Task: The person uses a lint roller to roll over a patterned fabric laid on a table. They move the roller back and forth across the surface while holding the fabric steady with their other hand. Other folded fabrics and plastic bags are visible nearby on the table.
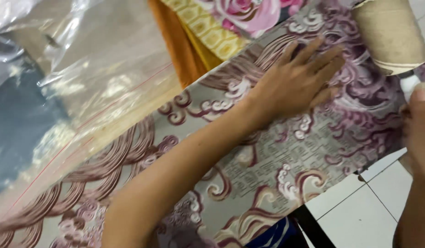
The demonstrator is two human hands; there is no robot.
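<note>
Left hand point(297, 82) flat on patterned fabric point(267, 156) | right hand point(419, 124) grips beige roller point(389, 34)

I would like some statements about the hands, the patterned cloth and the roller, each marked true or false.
1. The left hand lies flat, fingers spread, on the purple patterned cloth. True.
2. The right hand holds the white handle of the roller. True.
3. The roller's sheet is bright blue. False: it is beige.
4. The clear plastic bag lies to the right of the roller. False: it lies at the left of the picture.
5. The floor under the cloth's edge has white tiles. True.
6. The left hand grips scissors. False: it holds nothing.
</note>
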